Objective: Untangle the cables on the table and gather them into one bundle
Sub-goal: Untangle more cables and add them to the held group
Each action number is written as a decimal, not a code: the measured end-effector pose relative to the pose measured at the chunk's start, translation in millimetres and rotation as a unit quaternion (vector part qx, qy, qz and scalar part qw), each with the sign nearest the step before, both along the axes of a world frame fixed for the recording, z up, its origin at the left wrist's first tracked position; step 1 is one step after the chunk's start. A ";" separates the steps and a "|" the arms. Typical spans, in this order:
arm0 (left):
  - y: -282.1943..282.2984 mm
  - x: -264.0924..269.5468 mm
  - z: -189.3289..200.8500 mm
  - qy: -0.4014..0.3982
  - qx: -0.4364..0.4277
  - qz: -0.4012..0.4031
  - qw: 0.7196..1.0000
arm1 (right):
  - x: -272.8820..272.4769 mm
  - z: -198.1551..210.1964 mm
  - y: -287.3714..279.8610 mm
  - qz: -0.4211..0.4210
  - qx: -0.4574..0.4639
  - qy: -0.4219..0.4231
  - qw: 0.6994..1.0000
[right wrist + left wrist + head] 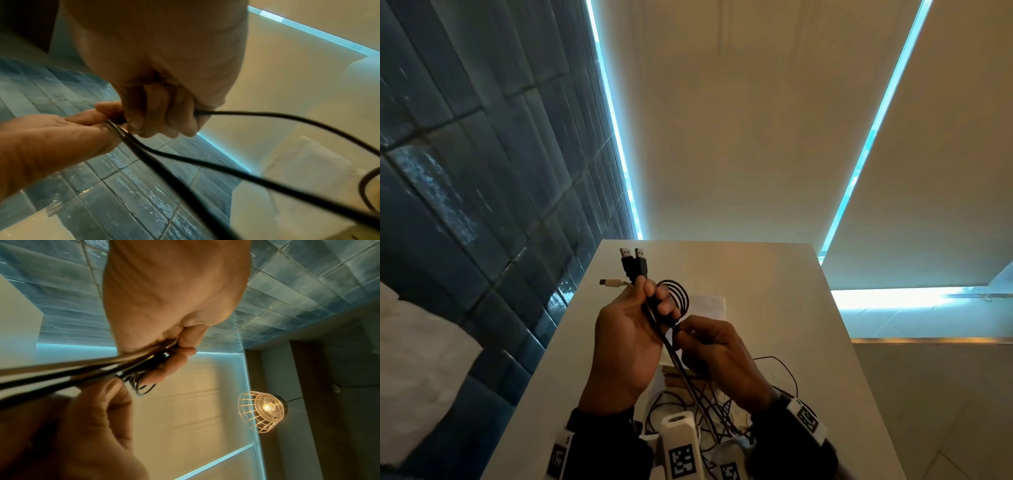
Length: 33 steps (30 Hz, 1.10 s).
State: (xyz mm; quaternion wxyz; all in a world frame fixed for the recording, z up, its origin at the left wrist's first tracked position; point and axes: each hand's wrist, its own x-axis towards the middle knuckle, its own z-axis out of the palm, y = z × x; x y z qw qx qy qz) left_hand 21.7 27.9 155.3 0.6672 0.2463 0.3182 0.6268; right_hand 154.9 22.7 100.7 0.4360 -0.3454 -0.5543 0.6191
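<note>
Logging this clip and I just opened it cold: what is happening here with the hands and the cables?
A person is sorting cables above a white table. The left hand grips a gathered bunch, with two black USB plugs and a white plug sticking out above its grip. The right hand pinches a dark cable just beside it. A loose tangle of cables lies on the table below, so the bundle is not yet finished.

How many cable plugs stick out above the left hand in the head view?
3: two black USB-A plugs side by side above the left hand, and a white plug pointing left beside them. Other plugs may be hidden in the tangle below.
</note>
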 end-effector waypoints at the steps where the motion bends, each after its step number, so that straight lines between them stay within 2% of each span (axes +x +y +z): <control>1: 0.2 0.6 -0.6 0.004 0.003 0.002 1.000 | 0.2 -4.0 0.7 0.000 -0.006 -0.006 1.000; 9: -0.9 -2.7 -4.1 0.021 0.014 0.006 1.000 | 7.3 -36.4 0.4 -0.020 -0.035 -0.115 0.993; 16: -3.0 -3.8 -5.8 0.025 0.025 0.011 0.999 | 11.5 -55.8 0.0 -0.042 -0.107 -0.132 0.985; 20: -3.3 -5.3 -4.6 0.023 0.021 0.012 0.999 | 17.6 -86.7 2.8 -0.086 -0.089 -0.203 0.971; 24: -1.8 -5.1 -6.1 0.071 -0.011 0.011 0.997 | 20.6 -100.0 6.0 -0.154 -0.094 -0.236 0.955; 28: -0.8 -4.3 -2.7 0.108 -0.046 0.004 0.993 | 14.8 -75.7 12.8 -0.244 -0.109 -0.164 0.950; 33: 0.0 0.4 -3.3 0.163 -0.078 0.009 0.983 | 4.1 -12.8 8.9 -0.227 -0.024 -0.027 0.973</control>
